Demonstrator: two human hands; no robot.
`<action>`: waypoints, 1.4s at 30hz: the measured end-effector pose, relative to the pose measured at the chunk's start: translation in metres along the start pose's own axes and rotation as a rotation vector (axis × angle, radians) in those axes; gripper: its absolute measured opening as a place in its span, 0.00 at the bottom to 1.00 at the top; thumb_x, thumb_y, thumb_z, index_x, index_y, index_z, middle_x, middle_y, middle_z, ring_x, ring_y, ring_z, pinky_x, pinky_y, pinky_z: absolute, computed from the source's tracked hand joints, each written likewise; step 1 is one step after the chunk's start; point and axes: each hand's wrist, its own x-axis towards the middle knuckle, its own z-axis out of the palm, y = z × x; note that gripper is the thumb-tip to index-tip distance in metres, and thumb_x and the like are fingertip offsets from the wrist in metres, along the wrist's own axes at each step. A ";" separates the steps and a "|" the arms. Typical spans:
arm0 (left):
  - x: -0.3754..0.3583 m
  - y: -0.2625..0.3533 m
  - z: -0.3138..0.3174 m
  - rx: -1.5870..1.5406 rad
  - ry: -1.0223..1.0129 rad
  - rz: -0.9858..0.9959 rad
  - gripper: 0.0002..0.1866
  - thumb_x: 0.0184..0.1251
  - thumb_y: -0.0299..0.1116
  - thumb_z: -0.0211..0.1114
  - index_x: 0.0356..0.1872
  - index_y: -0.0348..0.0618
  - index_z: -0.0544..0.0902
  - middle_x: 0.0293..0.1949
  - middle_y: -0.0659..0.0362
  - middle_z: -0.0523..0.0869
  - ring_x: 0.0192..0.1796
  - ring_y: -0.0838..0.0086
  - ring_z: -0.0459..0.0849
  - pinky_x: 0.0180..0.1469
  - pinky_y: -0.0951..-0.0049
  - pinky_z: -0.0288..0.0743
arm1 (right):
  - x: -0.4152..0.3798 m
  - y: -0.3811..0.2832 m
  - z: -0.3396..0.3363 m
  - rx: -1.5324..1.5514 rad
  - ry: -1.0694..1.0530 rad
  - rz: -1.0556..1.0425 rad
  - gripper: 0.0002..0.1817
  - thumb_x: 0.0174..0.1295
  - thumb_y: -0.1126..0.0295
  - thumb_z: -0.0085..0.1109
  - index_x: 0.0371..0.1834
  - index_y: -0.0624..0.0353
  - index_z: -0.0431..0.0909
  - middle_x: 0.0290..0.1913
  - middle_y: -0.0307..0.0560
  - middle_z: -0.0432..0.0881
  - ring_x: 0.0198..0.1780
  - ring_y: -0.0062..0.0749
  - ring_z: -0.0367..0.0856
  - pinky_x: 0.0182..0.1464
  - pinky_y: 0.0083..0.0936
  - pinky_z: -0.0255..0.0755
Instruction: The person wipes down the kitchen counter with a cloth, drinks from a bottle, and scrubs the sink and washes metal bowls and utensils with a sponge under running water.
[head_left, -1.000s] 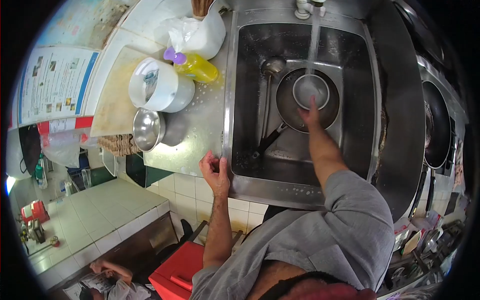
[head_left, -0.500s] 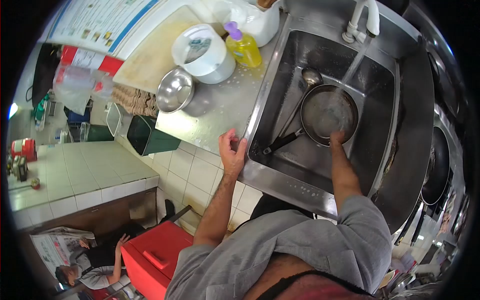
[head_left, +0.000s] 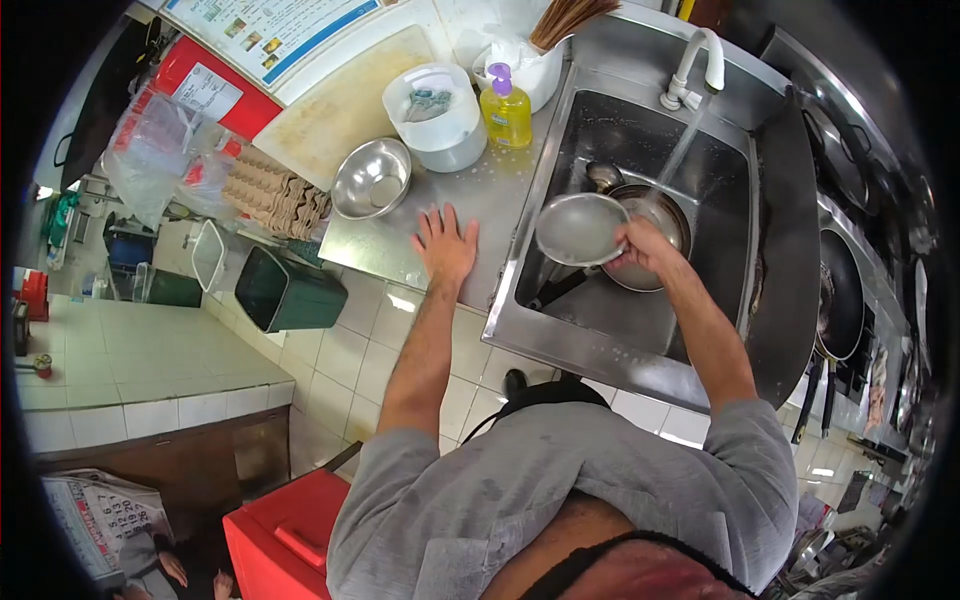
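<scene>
My right hand (head_left: 648, 245) grips the rim of a shallow, round, greyish bowl (head_left: 580, 229) and holds it over the sink (head_left: 725, 315). Below it, partly covered, a frying pan (head_left: 672, 205) with a black handle (head_left: 565, 286) lies in the basin. The head of a ladle (head_left: 603, 175) shows beside the pan; most of its handle is hidden. Water runs from the white faucet (head_left: 712, 70) into the pan. My left hand (head_left: 448, 252) rests with fingers spread on the steel counter (head_left: 490, 215), near an empty steel bowl (head_left: 372, 180).
On the counter stand a white tub (head_left: 435, 125) and a yellow soap pump bottle (head_left: 506, 115). A green bin (head_left: 290, 290) is at left, a red box (head_left: 285, 530) below it. Black pans (head_left: 840, 295) stand at right. Another person (head_left: 175, 570) is at lower left.
My right hand has come up out of the pan with the bowl and moved left. My left hand has gone from the sink's edge onto the counter and spread its fingers. The view has shifted.
</scene>
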 end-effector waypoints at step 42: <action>0.040 0.093 0.011 0.199 -0.259 0.375 0.44 0.50 0.58 0.58 0.68 0.55 0.51 0.70 0.61 0.46 0.71 0.59 0.40 0.65 0.39 0.31 | 0.130 0.173 -0.169 -0.786 1.235 0.074 0.27 0.60 0.73 0.44 0.64 0.49 0.55 0.56 0.60 0.64 0.47 0.50 0.74 0.49 0.36 0.71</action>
